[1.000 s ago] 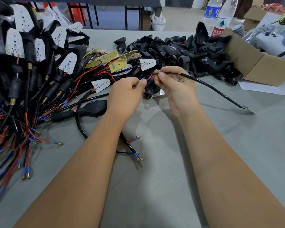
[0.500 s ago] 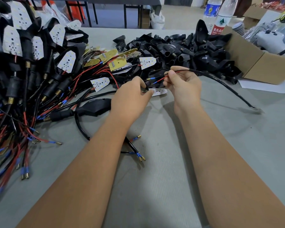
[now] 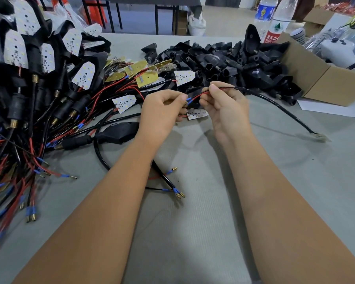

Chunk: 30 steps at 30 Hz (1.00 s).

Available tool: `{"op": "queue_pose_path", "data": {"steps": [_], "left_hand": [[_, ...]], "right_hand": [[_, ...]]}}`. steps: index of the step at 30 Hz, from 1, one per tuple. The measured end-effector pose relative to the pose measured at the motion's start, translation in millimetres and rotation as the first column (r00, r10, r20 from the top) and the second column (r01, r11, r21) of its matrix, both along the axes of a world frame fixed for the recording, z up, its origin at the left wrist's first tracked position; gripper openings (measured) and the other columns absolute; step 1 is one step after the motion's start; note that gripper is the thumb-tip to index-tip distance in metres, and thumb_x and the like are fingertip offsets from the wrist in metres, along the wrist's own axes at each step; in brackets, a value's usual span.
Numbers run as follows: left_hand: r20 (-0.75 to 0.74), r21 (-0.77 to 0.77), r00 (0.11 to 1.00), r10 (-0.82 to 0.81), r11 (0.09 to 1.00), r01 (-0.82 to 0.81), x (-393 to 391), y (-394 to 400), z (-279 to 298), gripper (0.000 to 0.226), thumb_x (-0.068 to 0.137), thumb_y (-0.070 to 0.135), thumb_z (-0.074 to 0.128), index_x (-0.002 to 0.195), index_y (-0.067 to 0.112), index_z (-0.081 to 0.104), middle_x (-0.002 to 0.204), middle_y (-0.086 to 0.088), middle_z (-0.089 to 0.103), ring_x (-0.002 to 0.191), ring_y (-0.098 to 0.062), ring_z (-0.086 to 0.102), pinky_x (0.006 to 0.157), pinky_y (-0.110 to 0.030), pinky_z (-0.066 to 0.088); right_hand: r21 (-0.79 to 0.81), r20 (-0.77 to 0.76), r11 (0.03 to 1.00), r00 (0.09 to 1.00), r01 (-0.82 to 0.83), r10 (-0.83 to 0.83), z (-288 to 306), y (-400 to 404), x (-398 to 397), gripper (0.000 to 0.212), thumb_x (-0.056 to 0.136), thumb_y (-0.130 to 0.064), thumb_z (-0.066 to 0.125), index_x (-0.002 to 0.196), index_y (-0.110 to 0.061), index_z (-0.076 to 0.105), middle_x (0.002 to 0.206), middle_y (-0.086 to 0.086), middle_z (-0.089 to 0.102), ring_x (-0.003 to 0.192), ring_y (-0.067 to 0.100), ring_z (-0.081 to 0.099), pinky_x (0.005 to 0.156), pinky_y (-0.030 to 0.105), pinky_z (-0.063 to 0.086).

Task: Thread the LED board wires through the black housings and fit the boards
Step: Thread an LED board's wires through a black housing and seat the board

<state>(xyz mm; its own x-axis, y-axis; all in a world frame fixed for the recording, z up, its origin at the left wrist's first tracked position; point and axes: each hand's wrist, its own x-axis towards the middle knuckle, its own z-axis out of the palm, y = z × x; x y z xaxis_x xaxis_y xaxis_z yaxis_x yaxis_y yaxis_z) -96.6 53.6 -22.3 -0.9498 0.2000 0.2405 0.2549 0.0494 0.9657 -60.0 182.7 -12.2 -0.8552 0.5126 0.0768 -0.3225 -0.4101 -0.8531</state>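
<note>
One red wire (image 3: 199, 95) is pinched by two hands, left (image 3: 162, 111) and right (image 3: 225, 107) grips closed.

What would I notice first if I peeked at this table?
Probably the two hands in the middle: the left hand and right hand pinch a red wire between them. Next, the big tangle of wired lamps on the left, and the pile of black housings at the back.
</note>
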Motion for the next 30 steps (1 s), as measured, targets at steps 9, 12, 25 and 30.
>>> {"op": "queue_pose_path", "data": {"steps": [9, 12, 25, 30], "left_hand": [[0.178, 0.281, 0.982, -0.065, 0.96, 0.012, -4.2, -7.1, -1.2, 0.013, 0.085, -0.001, 0.07, 0.082, 0.011, 0.072, 0.068, 0.0, 0.074, 0.07, -0.01, 0.072, 0.065, -0.016, 0.054], [0.175, 0.297, 0.982, -0.077, 0.955, 0.022, -3.1, -8.4, -0.8, 0.012, 0.084, -0.001, 0.071, 0.084, 0.011, 0.072, 0.07, -0.001, 0.074, 0.07, -0.01, 0.072, 0.066, -0.016, 0.054], [-0.27, -0.523, 0.96, 0.068, 0.827, -0.206, 1.6, 1.7, -6.1, 0.045, 0.089, 0.022, 0.064, 0.134, 0.024, 0.059, 0.136, 0.004, 0.06, 0.127, -0.015, 0.051, 0.104, -0.026, 0.038], [-0.311, -0.591, 0.948, 0.07, 0.767, -0.25, -4.2, 2.8, -8.6, 0.038, 0.09, 0.025, 0.066, 0.126, 0.016, 0.065, 0.137, 0.001, 0.057, 0.127, -0.022, 0.049, 0.106, -0.034, 0.038]], "right_hand": [[0.16, 0.11, 0.971, 0.981, -0.176, 0.16, -3.0, -6.2, 1.6, 0.011, 0.089, 0.007, 0.06, 0.085, -0.002, 0.065, 0.072, 0.009, 0.063, 0.062, 0.013, 0.062, 0.066, 0.021, 0.056], [0.202, 0.141, 0.958, 0.974, -0.202, 0.175, -3.5, -7.5, 3.4, 0.01, 0.09, 0.005, 0.06, 0.085, -0.002, 0.065, 0.072, 0.01, 0.063, 0.061, 0.012, 0.062, 0.065, 0.021, 0.056], [0.389, 0.142, 0.906, 0.961, 0.166, -0.237, -8.5, -5.3, -5.8, 0.02, 0.089, 0.001, 0.062, 0.075, -0.013, 0.065, 0.062, 0.0, 0.063, 0.051, 0.003, 0.061, 0.064, 0.024, 0.056], [0.521, 0.218, 0.848, 0.946, 0.094, -0.239, -14.2, -5.0, -9.9, 0.025, 0.087, -0.001, 0.063, 0.069, -0.019, 0.063, 0.059, -0.002, 0.064, 0.055, 0.01, 0.063, 0.071, 0.035, 0.059]]}}
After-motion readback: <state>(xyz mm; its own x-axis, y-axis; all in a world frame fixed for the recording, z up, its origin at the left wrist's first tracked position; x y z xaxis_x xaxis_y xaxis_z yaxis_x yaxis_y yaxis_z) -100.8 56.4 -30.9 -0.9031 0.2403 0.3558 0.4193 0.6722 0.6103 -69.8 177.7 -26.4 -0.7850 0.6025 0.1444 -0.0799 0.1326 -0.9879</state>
